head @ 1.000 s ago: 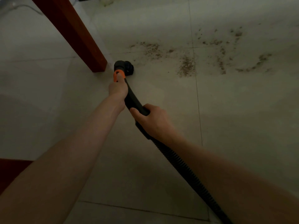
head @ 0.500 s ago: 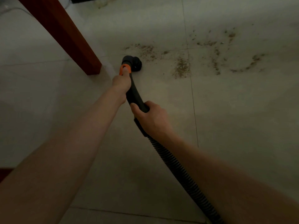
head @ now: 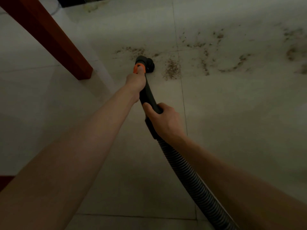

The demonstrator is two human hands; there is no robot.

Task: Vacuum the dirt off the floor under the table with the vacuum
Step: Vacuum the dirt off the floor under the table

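A black vacuum wand (head: 147, 95) with an orange collar ends in a round black nozzle (head: 147, 63) that sits on the pale tiled floor. My left hand (head: 136, 81) grips the wand just behind the orange collar. My right hand (head: 162, 120) grips the wand lower down, where the ribbed black hose (head: 187, 173) begins. Brown dirt (head: 172, 70) lies in a small heap just right of the nozzle. A thinner streak of dirt (head: 132, 50) runs behind the nozzle, and more dirt (head: 232, 63) is scattered to the far right.
A red-brown wooden table leg (head: 54, 40) stands on the floor left of the nozzle. A dark object (head: 74, 0) sits at the top edge. A red-brown edge (head: 5, 181) shows at the lower left. The hose trails off past the bottom right.
The nozzle has slid forward and to the right, away from the table leg and into the near edge of the dirt. Both hands kept their grip on the wand.
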